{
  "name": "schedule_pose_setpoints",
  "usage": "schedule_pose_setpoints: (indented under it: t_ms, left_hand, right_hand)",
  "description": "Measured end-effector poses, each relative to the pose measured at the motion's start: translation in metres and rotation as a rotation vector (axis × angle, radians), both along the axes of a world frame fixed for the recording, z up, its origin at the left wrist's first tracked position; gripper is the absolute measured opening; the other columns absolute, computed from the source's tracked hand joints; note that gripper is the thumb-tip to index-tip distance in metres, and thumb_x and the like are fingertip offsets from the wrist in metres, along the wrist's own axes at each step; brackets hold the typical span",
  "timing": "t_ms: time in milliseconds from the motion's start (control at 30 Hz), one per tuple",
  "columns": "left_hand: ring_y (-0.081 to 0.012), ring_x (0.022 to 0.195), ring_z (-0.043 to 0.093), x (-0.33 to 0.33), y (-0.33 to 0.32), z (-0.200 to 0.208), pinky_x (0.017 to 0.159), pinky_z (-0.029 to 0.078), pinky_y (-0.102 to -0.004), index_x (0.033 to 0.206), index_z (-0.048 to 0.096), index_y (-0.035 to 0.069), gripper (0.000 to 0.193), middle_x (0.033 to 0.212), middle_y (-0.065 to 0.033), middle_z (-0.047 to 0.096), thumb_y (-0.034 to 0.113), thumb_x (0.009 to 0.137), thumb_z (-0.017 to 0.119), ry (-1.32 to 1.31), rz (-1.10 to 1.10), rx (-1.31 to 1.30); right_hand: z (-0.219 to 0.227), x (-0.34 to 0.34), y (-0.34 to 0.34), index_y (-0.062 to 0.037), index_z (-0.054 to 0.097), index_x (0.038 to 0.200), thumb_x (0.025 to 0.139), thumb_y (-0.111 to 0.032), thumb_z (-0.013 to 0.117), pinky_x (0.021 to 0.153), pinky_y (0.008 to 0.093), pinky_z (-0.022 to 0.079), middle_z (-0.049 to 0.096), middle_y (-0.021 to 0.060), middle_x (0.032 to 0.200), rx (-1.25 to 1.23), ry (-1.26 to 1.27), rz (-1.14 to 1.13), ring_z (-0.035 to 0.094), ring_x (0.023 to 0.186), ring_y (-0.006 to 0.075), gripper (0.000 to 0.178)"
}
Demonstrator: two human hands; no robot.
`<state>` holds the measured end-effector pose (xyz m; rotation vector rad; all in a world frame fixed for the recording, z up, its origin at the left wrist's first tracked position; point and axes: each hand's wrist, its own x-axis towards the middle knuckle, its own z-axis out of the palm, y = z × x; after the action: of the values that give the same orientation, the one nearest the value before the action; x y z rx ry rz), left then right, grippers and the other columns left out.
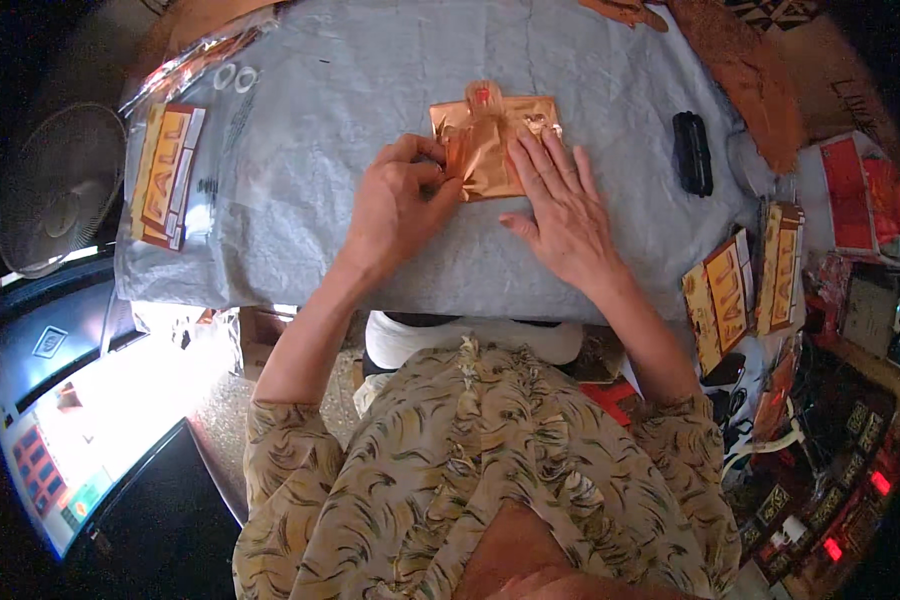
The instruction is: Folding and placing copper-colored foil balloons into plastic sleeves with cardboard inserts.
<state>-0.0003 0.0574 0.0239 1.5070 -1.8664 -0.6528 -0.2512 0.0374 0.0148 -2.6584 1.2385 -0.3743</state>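
A flat rectangular piece wrapped in shiny copper-coloured foil [487, 165] lies on the grey cloth-covered table [310, 150] in front of me. A rounded copper tab with a red mark [482, 95] sticks up past its far edge. My left hand [402, 195] is curled at the foil's left side, its thumb and fingers closed on the edge there. Flat on the right part of the foil lies my right hand [567, 205], fingers stretched out and thumb apart. The foil looks creased between my hands, and what it covers is hidden.
Two white rings [235, 77] and a yellow-brown printed card [167, 175] lie at the table's left. To the right sits a long black case [692, 154]. More printed cards [720, 300] lean by the near right corner. A round fan [60, 190] stands far left.
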Motion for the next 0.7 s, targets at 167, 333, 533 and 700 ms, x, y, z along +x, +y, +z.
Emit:
schedule_pose_setpoints:
  t_ms: [167, 333, 533, 700]
  left_hand:
    - [-0.0306, 0.102, 0.068, 0.0, 0.006, 0.007, 0.086, 0.055, -0.0404, 0.102, 0.076, 0.004, 0.024, 0.118, -0.0109, 0.068, 0.013, 0.08, 0.08, 0.144, 0.045, 0.12]
    - [-0.0216, 0.146, 0.043, -0.035, 0.01, 0.016, 0.118, 0.024, -0.0568, 0.155, 0.045, 0.021, 0.065, 0.165, -0.0025, 0.039, 0.033, 0.096, 0.068, -0.569, -0.047, -0.334]
    - [-0.0193, 0.156, 0.029, -0.04, -0.001, -0.019, 0.124, 0.006, -0.0603, 0.154, 0.047, 0.012, 0.064, 0.169, -0.0009, 0.034, 0.047, 0.101, 0.057, -0.607, 0.028, -0.232]
    - [-0.0211, 0.157, 0.028, -0.031, -0.013, -0.018, 0.124, 0.008, -0.0616, 0.153, 0.048, 0.013, 0.063, 0.168, -0.0008, 0.036, 0.046, 0.101, 0.058, -0.628, -0.02, -0.267]
  right_hand:
    - [0.002, 0.001, 0.0, -0.009, 0.026, 0.165, 0.098, -0.05, 0.058, 0.127, 0.0553, 0.016, 0.025, 0.0086, 0.172, 0.021, 0.03, -0.015, 0.021, 0.159, 0.0329, 0.084]
    - [0.003, 0.002, 0.0, -0.0088, 0.027, 0.165, 0.1, -0.048, 0.057, 0.127, 0.0552, 0.017, 0.026, 0.0086, 0.171, 0.021, 0.046, -0.01, 0.02, 0.159, 0.0324, 0.082]
    - [0.004, 0.005, 0.003, -0.0068, 0.03, 0.163, 0.101, -0.045, 0.057, 0.127, 0.0548, 0.016, 0.029, 0.01, 0.17, 0.024, 0.035, -0.013, 0.022, 0.158, 0.0321, 0.078]
    - [0.002, 0.01, -0.013, -0.0057, 0.031, 0.162, 0.101, -0.04, 0.057, 0.127, 0.0541, 0.018, 0.031, 0.0117, 0.169, -0.01, -0.018, -0.1, 0.026, 0.157, 0.0316, 0.074]
